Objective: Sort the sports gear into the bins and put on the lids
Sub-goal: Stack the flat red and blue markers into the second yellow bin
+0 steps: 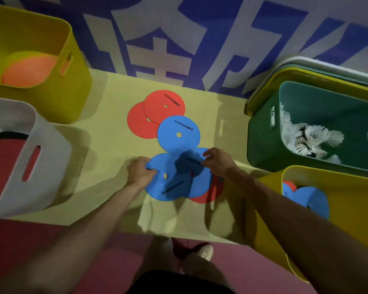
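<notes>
Left hand [139, 169], right hand [217, 161]: both curled.

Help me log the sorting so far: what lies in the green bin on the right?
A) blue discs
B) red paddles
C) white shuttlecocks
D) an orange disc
C: white feathered shuttlecocks lie inside the green bin, while the near blue discs are outside it, gripped by the left hand and the right hand.

Four bins [51, 98], six loose discs [179, 134] (three blue)
</notes>
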Demonstrator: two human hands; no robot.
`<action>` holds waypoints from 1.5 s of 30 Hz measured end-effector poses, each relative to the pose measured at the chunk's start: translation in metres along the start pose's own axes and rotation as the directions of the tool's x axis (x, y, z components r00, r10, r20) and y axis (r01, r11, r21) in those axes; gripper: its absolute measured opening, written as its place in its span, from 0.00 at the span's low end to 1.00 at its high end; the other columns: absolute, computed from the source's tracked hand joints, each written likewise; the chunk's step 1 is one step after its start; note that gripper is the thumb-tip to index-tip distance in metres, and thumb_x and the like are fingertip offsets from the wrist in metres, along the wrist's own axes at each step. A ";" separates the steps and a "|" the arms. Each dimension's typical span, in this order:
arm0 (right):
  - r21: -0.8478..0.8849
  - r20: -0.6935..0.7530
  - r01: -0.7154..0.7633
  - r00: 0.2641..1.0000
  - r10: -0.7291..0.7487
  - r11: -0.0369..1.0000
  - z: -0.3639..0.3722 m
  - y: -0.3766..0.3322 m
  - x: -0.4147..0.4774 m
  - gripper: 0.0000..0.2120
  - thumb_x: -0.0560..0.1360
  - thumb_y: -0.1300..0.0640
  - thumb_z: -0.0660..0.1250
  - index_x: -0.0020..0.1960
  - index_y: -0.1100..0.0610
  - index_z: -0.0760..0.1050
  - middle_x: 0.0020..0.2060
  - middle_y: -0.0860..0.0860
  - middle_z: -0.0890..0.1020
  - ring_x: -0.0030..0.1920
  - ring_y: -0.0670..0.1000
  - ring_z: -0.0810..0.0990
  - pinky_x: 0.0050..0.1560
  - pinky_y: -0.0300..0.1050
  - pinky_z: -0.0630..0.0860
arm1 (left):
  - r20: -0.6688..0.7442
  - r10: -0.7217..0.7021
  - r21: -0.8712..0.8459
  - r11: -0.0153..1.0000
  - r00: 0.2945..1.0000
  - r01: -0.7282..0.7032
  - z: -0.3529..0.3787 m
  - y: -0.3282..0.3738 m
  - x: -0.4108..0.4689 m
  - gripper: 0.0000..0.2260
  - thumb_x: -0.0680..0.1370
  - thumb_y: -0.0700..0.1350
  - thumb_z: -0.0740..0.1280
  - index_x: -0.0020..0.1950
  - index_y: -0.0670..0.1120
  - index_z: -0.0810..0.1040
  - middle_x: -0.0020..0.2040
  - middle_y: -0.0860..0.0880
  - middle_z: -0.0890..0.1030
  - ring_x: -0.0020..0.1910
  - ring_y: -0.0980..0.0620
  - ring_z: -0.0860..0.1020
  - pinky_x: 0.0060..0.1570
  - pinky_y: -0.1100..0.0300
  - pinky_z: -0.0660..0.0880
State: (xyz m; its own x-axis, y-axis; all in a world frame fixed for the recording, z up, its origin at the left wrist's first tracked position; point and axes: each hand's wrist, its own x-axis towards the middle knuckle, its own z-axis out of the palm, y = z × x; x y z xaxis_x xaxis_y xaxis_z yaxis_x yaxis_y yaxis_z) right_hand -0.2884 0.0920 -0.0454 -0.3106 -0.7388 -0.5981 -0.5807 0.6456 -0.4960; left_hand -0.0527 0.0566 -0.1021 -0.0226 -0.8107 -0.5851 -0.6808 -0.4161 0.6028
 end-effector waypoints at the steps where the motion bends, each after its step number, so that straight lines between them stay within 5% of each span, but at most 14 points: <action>1: -0.003 -0.002 -0.013 1.000 0.013 1.000 0.002 0.000 0.001 0.16 0.73 0.59 0.68 0.61 0.58 0.75 0.53 0.55 0.81 0.43 0.53 0.78 0.47 0.47 0.78 | -0.003 -0.001 0.056 0.998 1.000 0.001 0.005 0.001 0.004 0.19 0.66 0.48 0.69 0.56 0.44 0.78 0.56 0.41 0.77 0.59 0.39 0.73 0.57 0.51 0.71; 6: -0.018 -0.030 -0.061 0.998 0.060 0.998 0.006 -0.002 0.016 0.17 0.73 0.59 0.67 0.62 0.59 0.74 0.54 0.57 0.82 0.45 0.55 0.79 0.53 0.52 0.79 | -0.035 -0.024 0.131 0.991 0.999 0.028 0.021 0.015 0.005 0.27 0.69 0.37 0.71 0.65 0.45 0.66 0.64 0.42 0.65 0.64 0.41 0.63 0.59 0.50 0.63; 10: -0.017 -0.055 -0.100 0.994 0.098 0.995 0.008 -0.011 0.032 0.17 0.74 0.59 0.67 0.62 0.60 0.73 0.54 0.57 0.81 0.42 0.53 0.77 0.40 0.43 0.77 | -0.016 0.039 0.106 0.994 0.999 -0.038 0.024 0.006 0.013 0.21 0.67 0.37 0.71 0.59 0.46 0.72 0.58 0.44 0.72 0.60 0.42 0.70 0.57 0.50 0.66; 12: -0.012 -0.082 -0.118 0.990 0.116 0.993 0.011 -0.020 0.042 0.18 0.74 0.59 0.67 0.63 0.60 0.73 0.56 0.57 0.80 0.46 0.55 0.78 0.36 0.41 0.74 | 0.011 0.096 0.071 0.993 0.995 -0.096 0.019 0.000 0.016 0.17 0.65 0.39 0.73 0.52 0.46 0.77 0.53 0.45 0.77 0.53 0.44 0.76 0.48 0.54 0.72; 17: -0.151 -0.156 -0.198 0.972 0.175 0.968 0.032 -0.041 0.072 0.32 0.73 0.46 0.69 0.70 0.62 0.66 0.66 0.61 0.68 0.66 0.61 0.69 0.66 0.49 0.66 | 0.045 0.124 -0.191 0.975 0.991 -0.113 -0.016 -0.016 0.004 0.11 0.64 0.39 0.75 0.40 0.46 0.75 0.37 0.51 0.77 0.38 0.51 0.75 0.34 0.59 0.69; 22: 0.043 -0.221 -0.384 0.897 0.383 0.922 0.056 -0.059 0.090 0.36 0.72 0.49 0.72 0.70 0.63 0.58 0.69 0.59 0.65 0.69 0.60 0.65 0.69 0.51 0.64 | 0.025 0.016 -0.377 0.926 1.000 -0.006 -0.047 -0.049 -0.002 0.13 0.70 0.34 0.73 0.39 0.49 0.72 0.38 0.50 0.77 0.37 0.53 0.75 0.34 0.61 0.71; 27: 0.211 -0.230 -0.422 0.855 0.464 0.882 0.065 -0.061 0.094 0.34 0.70 0.54 0.74 0.68 0.62 0.61 0.66 0.58 0.69 0.67 0.59 0.68 0.68 0.51 0.67 | -0.041 -0.060 -0.487 0.873 0.997 0.033 -0.056 -0.062 -0.014 0.12 0.73 0.33 0.69 0.42 0.48 0.72 0.39 0.52 0.77 0.36 0.57 0.75 0.30 0.66 0.73; 32: 0.270 -0.197 -0.238 0.935 0.296 0.933 0.057 -0.059 0.081 0.18 0.71 0.62 0.68 0.60 0.62 0.71 0.55 0.58 0.77 0.54 0.60 0.78 0.48 0.48 0.76 | -0.068 -0.075 -0.566 0.824 0.995 0.024 -0.058 -0.062 -0.030 0.10 0.73 0.34 0.71 0.51 0.44 0.75 0.44 0.48 0.81 0.41 0.50 0.80 0.33 0.61 0.76; 36: 0.402 -0.213 -0.017 0.971 0.112 0.915 0.049 -0.071 0.050 0.13 0.70 0.65 0.62 0.51 0.54 0.64 0.43 0.54 0.74 0.45 0.59 0.78 0.45 0.62 0.80 | -0.136 -0.101 -0.620 0.785 0.986 -0.005 -0.052 -0.046 -0.044 0.10 0.72 0.35 0.72 0.48 0.47 0.77 0.48 0.43 0.81 0.46 0.45 0.81 0.42 0.51 0.78; 40: 0.377 -0.239 0.226 0.961 -0.141 0.898 0.014 -0.085 0.011 0.09 0.73 0.63 0.61 0.50 0.53 0.67 0.41 0.53 0.78 0.46 0.61 0.81 0.45 0.61 0.80 | -0.212 -0.130 -0.689 0.723 0.969 -0.054 -0.041 -0.019 -0.067 0.10 0.73 0.35 0.71 0.52 0.43 0.76 0.46 0.47 0.80 0.46 0.49 0.80 0.35 0.61 0.77; 43: 0.418 -0.277 0.303 0.940 -0.198 0.856 -0.027 -0.080 -0.013 0.10 0.74 0.65 0.58 0.49 0.51 0.69 0.41 0.53 0.79 0.47 0.61 0.82 0.43 0.63 0.80 | -0.279 -0.145 -0.728 0.677 0.949 -0.110 -0.031 0.000 -0.090 0.11 0.72 0.34 0.71 0.52 0.42 0.75 0.44 0.51 0.80 0.47 0.48 0.79 0.41 0.56 0.77; 45: 0.449 -0.302 0.339 0.928 -0.216 0.827 -0.054 -0.067 -0.030 0.12 0.74 0.66 0.56 0.50 0.52 0.71 0.42 0.53 0.80 0.44 0.58 0.81 0.39 0.55 0.80 | -0.308 -0.141 -0.749 0.646 0.941 -0.148 -0.025 0.014 -0.107 0.11 0.72 0.33 0.71 0.51 0.42 0.75 0.45 0.48 0.81 0.48 0.46 0.79 0.45 0.52 0.77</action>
State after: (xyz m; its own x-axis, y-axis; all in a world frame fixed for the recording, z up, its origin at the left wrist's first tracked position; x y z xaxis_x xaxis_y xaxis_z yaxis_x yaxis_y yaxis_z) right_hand -0.2808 0.0603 0.0400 -0.3904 -0.8838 -0.2577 -0.2476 0.3704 -0.8952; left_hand -0.0418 0.1277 -0.0176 0.3001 -0.8309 -0.4685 0.1122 -0.4570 0.8824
